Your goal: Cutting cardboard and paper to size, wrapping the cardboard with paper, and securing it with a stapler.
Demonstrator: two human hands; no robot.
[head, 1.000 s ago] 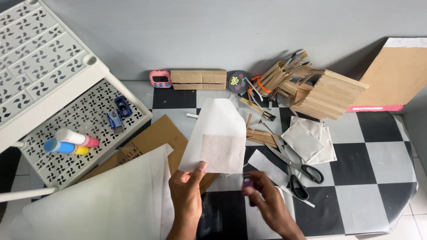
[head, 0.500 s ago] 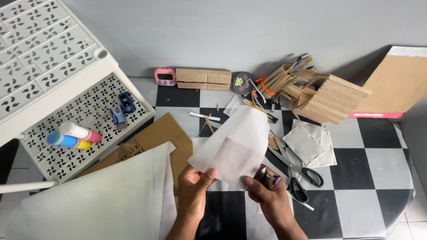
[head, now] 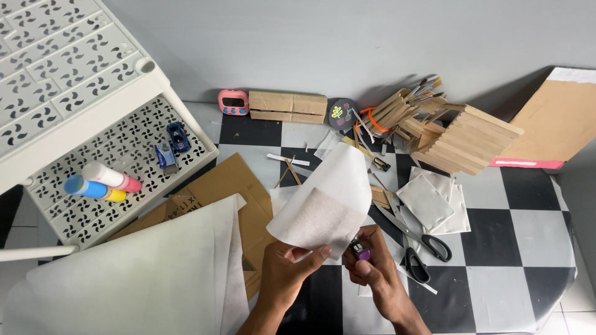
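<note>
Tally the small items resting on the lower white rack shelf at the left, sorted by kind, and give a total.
Tubes with coloured ends: 2
Small blue toy cars: 2
Total: 4

Away from the rack, the left hand holds a white translucent sheet, and the right hand grips a small purple lighter.

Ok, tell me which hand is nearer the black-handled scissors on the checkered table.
Right. The right hand is just left of the black-handled scissors; the left hand is farther left, holding the white paper sheet.
</note>
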